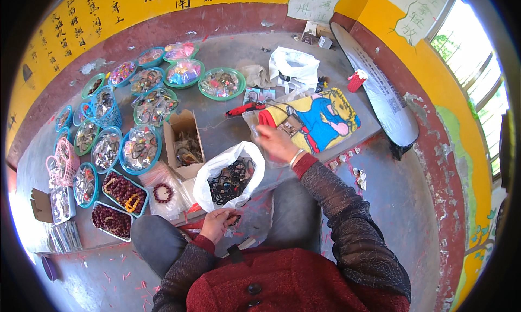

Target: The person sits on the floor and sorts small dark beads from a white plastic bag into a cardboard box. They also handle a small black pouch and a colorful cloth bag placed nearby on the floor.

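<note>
Close to my lap, my left hand is closed in a pinch on a small dark piece, too small to name. Just beyond it, a white plastic bag stands with its mouth rolled wide, full of tangled black cords. My right hand, with a pale bangle at the wrist, is farther out and smeared by motion. It is beside the near left corner of a colourful cartoon towel and a clear plastic bag. Whether it holds anything is unclear.
Left of the white bag stand a cardboard box, a dark bead bracelet on clear bags, and trays of beads. Several round baskets of packaged trinkets spread beyond. A red cup is at the far right.
</note>
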`<control>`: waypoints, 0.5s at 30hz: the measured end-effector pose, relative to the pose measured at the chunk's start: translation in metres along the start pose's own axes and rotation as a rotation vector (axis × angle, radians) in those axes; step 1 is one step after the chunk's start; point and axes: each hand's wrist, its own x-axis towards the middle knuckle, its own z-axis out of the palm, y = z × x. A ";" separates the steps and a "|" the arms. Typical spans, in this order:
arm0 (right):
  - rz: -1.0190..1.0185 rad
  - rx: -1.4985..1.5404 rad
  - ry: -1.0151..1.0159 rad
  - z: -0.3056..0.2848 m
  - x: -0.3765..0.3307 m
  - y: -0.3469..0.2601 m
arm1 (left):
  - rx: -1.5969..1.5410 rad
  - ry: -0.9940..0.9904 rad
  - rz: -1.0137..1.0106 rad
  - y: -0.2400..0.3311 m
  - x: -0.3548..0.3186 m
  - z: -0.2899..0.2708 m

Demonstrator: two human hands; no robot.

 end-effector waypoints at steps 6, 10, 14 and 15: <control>-0.017 0.434 -0.216 0.096 -0.040 -0.074 | -0.148 0.058 0.227 0.009 -0.008 -0.016; 0.277 0.815 -0.253 0.138 -0.075 -0.062 | -0.195 0.032 0.328 0.019 -0.015 -0.020; 0.532 0.938 -0.265 0.111 -0.083 -0.079 | -0.246 0.011 0.315 0.016 -0.019 -0.030; 0.573 0.889 -0.254 0.109 -0.082 -0.076 | -0.240 0.011 0.314 0.016 -0.019 -0.028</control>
